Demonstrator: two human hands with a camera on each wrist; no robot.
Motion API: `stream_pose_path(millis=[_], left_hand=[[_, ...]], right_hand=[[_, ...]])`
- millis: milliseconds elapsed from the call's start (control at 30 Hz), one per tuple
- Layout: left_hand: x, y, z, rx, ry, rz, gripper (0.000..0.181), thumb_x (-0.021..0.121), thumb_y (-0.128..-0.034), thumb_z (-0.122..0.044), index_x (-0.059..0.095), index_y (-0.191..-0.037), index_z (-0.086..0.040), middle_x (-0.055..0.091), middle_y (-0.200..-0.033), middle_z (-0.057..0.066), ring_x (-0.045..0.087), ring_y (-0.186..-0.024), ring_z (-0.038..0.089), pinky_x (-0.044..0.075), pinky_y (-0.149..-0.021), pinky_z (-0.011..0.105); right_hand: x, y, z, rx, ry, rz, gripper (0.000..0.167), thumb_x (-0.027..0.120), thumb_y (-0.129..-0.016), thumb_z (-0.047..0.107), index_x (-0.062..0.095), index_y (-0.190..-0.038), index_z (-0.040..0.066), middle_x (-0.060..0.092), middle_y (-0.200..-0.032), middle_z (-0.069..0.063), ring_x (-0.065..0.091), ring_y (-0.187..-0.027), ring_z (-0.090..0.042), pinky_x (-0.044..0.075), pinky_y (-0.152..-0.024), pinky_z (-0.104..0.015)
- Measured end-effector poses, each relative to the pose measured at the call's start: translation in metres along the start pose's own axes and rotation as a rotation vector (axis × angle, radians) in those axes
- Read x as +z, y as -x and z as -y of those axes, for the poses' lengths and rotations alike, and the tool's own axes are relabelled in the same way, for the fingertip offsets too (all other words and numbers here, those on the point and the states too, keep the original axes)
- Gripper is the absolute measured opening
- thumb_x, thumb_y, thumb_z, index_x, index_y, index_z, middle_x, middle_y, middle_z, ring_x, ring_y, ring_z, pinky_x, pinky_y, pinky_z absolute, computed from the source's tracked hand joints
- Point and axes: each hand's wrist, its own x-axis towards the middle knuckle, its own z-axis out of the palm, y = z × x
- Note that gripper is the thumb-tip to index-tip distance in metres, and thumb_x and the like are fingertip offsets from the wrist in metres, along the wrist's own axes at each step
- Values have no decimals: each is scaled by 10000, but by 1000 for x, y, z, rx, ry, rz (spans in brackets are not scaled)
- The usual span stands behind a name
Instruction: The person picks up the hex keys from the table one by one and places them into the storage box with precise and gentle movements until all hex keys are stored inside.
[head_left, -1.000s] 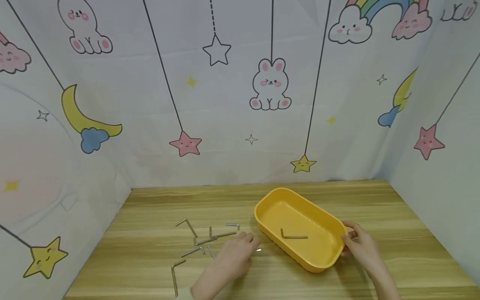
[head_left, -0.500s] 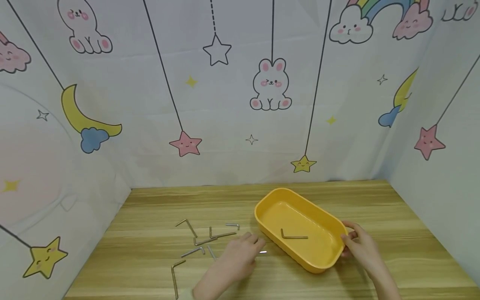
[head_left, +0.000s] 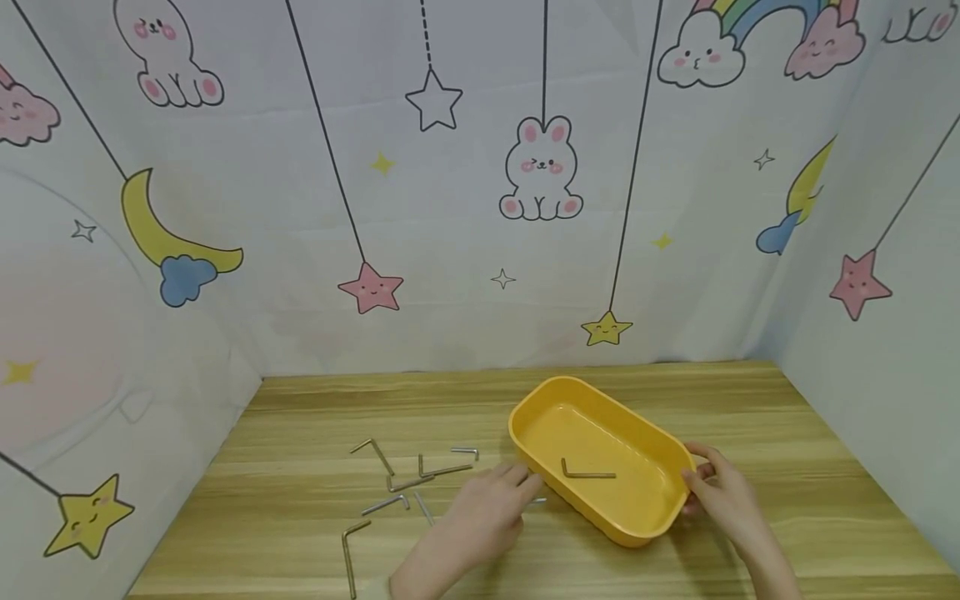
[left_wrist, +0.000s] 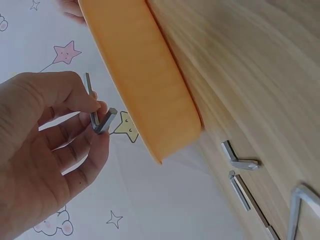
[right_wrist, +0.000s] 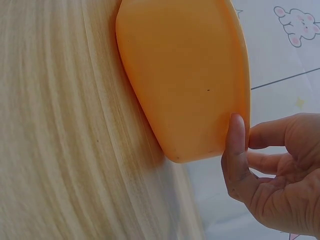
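My left hand (head_left: 483, 515) pinches a silver L-shaped hex key (left_wrist: 104, 122) between thumb and fingers, beside the near left side of a yellow plastic tray (head_left: 600, 440). In the head view that hand hides most of the key, and only a bit of its end shows. My right hand (head_left: 722, 498) grips the right end of the tray, thumb on the outer wall and fingers over the rim (right_wrist: 246, 95). A brass-coloured hex key (head_left: 591, 475) lies inside the tray.
Several loose hex keys, some brass-coloured and some silver, lie on the wooden table left of the tray, among them a brass-coloured one (head_left: 348, 554) near the front and a short silver one (head_left: 465, 451). A cartoon-printed cloth (head_left: 450, 208) rises behind and at the sides.
My left hand, with the silver hex key, has moved a little to the right, closer to the tray. The right hand and the tray have stayed in place.
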Motion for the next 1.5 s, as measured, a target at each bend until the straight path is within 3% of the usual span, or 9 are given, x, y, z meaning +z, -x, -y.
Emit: stream_pose_path(millis=[300,600,800,967,1500], left_hand=[[-2,-8,0,32,-19,-82,317,702,-693,-23,585,-936,-190,588,-860,-90,508,-721,49,321,-542,112],[-4,-16,2,37,-41,-117,283,704,-684,-15,591,-888,-174,480,-737,-91,303,-626,33,188,-506,96],[-4,-21,2,38,-39,-166,250,669,-714,4,559,-856,-171,428,-713,-80,267,-626,50,143,-498,110],[-4,-27,1,21,0,-148,242,649,-761,18,582,-899,-169,429,-724,-78,271,-625,53,151,-488,112],[1,-44,2,-17,29,-99,229,654,-791,-15,592,-948,-170,491,-787,-79,330,-665,47,213,-491,98]], right_hand=[[-1,0,0,0,-9,8,505,501,-969,67,322,-1426,-53,466,-983,-134,606,-720,-72,581,-638,-244],[-1,-2,1,-7,-23,14,503,487,-966,48,316,-1428,-56,457,-982,-133,601,-718,-75,583,-651,-250],[-1,-1,1,-13,-18,10,500,493,-964,52,326,-1423,-54,471,-978,-141,606,-710,-76,583,-642,-250],[-1,-1,0,-10,-20,10,501,495,-965,55,326,-1423,-55,479,-977,-144,608,-712,-76,583,-639,-252],[0,-2,-4,-17,-27,15,503,497,-970,56,316,-1424,-62,478,-966,-134,615,-699,-75,583,-642,-256]])
